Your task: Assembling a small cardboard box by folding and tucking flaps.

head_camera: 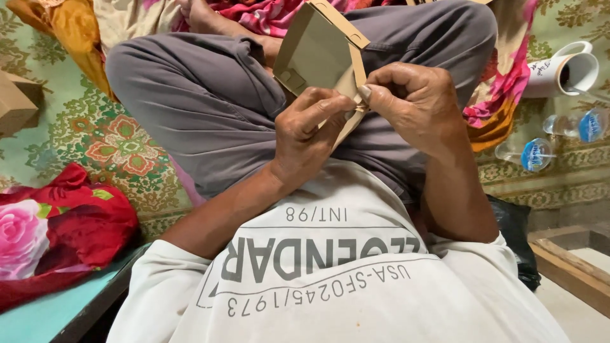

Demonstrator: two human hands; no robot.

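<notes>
Cardboard piece, flat tan with folded flaps, sits above the grey-trousered lap. I log left hand and right hand both pinching its lower edge, steadying the fold close to the body.

A single camera sat on the person's head and looked steeply down along the chest, so the shirt filled the bottom of the frame, its print upside down. It was close: both hands met at a cardboard piece just above the shirt, over the crossed legs. Beyond the legs lay patterned bedding. Right of the shirt, bottles lay sideways.
</notes>
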